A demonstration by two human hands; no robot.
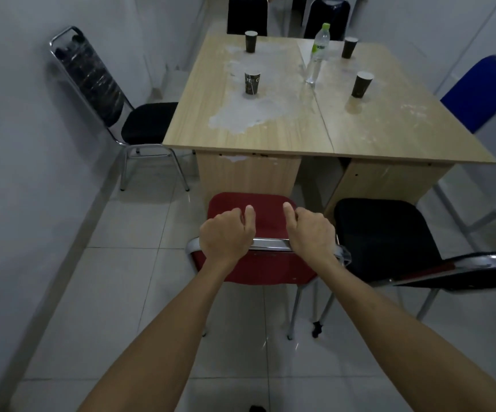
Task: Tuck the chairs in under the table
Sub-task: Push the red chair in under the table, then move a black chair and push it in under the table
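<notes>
A red chair (266,212) stands right in front of me, its seat facing the near edge of the wooden table (285,135). My left hand (227,233) and my right hand (310,231) both grip the chrome top bar of its backrest, thumbs pointing forward over the seat. The front of the seat nearly touches the table's panel leg. A black chair (386,236) stands to its right, also pulled out from the table. Another black chair (145,121) sits at the table's left side, its seat partly under the top.
A blue chair (479,90) stands at the table's right side and two dark chairs (246,14) at the far end. Several dark paper cups (252,82) and a plastic bottle (318,52) stand on the table. Walls close in on the left and right; the floor is tiled.
</notes>
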